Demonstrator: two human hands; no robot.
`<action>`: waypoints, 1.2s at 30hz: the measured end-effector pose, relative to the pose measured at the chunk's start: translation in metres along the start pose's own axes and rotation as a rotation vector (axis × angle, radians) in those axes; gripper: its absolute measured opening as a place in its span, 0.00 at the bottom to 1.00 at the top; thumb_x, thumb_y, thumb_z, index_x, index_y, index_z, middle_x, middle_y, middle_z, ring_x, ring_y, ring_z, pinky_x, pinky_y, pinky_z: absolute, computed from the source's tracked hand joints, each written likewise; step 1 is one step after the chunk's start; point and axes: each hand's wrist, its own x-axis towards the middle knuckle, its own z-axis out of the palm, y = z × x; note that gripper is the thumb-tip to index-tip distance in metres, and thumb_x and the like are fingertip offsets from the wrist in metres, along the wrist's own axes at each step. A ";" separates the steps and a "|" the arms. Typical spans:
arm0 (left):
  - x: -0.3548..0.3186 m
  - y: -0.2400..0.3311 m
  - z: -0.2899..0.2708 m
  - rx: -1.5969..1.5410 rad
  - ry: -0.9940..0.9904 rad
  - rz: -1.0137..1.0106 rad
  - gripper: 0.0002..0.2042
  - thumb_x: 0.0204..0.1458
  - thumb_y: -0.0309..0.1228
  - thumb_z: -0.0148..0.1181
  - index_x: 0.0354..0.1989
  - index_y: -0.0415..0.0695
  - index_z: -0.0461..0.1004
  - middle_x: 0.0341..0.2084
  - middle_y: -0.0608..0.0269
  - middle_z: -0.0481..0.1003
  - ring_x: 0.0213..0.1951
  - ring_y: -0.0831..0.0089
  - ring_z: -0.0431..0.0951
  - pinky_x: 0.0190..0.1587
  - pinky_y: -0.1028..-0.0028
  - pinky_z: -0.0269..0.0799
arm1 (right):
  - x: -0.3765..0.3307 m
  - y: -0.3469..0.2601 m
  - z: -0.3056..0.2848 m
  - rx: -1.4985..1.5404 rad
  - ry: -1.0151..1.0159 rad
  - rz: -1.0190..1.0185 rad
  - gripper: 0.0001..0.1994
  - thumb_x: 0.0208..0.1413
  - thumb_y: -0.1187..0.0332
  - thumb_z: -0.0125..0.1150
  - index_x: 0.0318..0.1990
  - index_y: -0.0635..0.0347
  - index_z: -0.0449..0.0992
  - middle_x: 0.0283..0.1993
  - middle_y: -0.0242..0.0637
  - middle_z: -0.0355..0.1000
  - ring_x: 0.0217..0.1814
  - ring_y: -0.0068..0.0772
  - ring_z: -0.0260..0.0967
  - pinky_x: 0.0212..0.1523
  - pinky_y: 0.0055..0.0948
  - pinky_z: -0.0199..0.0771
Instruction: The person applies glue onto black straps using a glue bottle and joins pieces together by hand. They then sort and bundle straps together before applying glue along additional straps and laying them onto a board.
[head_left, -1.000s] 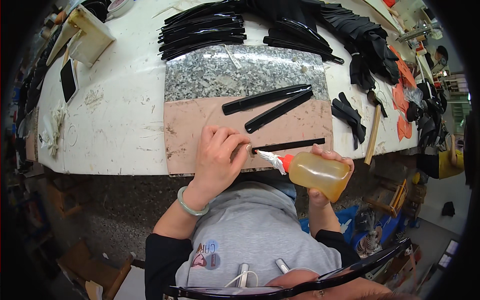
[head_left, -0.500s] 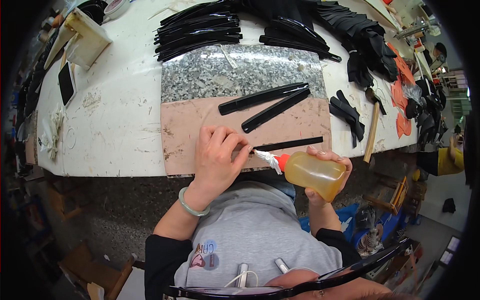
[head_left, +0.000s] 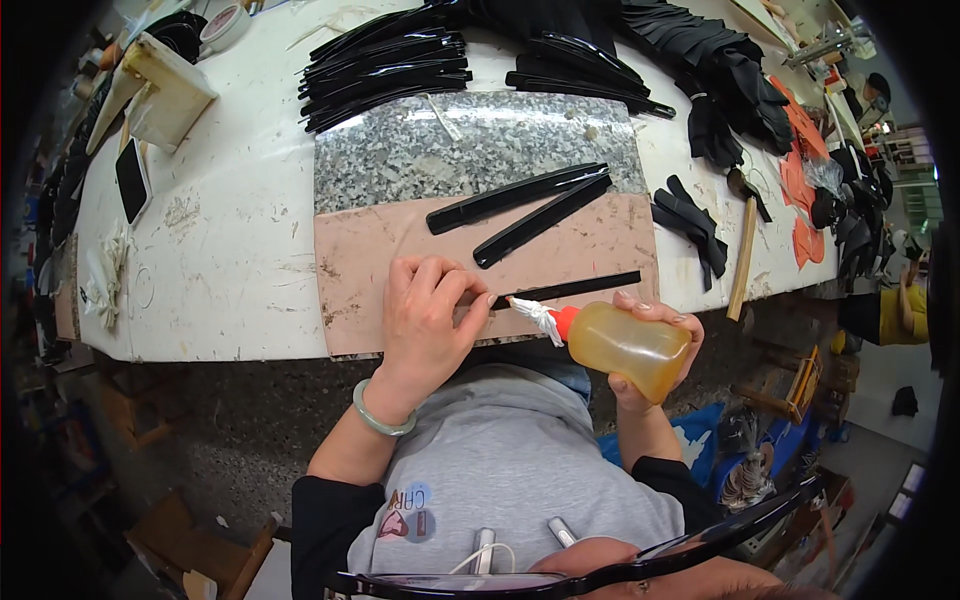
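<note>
My left hand (head_left: pixel 430 312) is closed, thumb and forefinger pinching the near left end of a narrow black strip (head_left: pixel 590 287). That strip lies slanted on the pinkish-brown mat (head_left: pixel 365 255). In my right hand (head_left: pixel 655 345) is a squeeze bottle (head_left: pixel 625 343) of amber liquid, tipped on its side. Its red collar and white-wrapped nozzle point left, the tip at or very near the strip close to my left fingertips; contact I cannot make out. Farther off on the mat, two glossy black strips (head_left: pixel 515 200) lie with their right ends together.
A speckled stone slab (head_left: pixel 480 135) lies beyond the mat. Stacked glossy black strips (head_left: pixel 385 75) sit behind it, dark fabric pieces (head_left: pixel 700 50) at right. A hammer (head_left: pixel 742 260) lies at the right edge, a phone (head_left: pixel 132 180) at left. Another person (head_left: pixel 900 310) is at far right.
The table and its contents have shifted slightly left in the picture. Both hands keep the same hold, the left one having moved a little left with the strip's end.
</note>
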 end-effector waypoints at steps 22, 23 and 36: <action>0.001 0.002 0.000 0.019 -0.017 -0.012 0.05 0.41 0.26 0.65 0.26 0.45 0.75 0.29 0.65 0.71 0.40 0.63 0.64 0.43 0.68 0.62 | -0.003 -0.003 -0.009 0.001 0.058 0.010 0.39 0.42 0.63 0.76 0.55 0.55 0.50 0.51 0.48 0.66 0.57 0.50 0.67 0.59 0.53 0.66; 0.001 0.003 0.000 0.019 -0.018 -0.010 0.05 0.41 0.26 0.65 0.26 0.45 0.75 0.29 0.65 0.71 0.40 0.63 0.64 0.43 0.68 0.62 | -0.003 -0.003 -0.010 0.000 0.060 0.009 0.39 0.42 0.63 0.76 0.55 0.55 0.50 0.51 0.48 0.66 0.57 0.50 0.67 0.59 0.53 0.66; 0.001 0.003 0.001 0.017 -0.025 -0.014 0.05 0.41 0.25 0.65 0.27 0.45 0.76 0.30 0.65 0.71 0.40 0.63 0.64 0.43 0.67 0.63 | -0.005 -0.010 -0.027 -0.152 0.151 0.013 0.39 0.42 0.58 0.75 0.55 0.56 0.51 0.50 0.47 0.66 0.55 0.49 0.69 0.57 0.50 0.71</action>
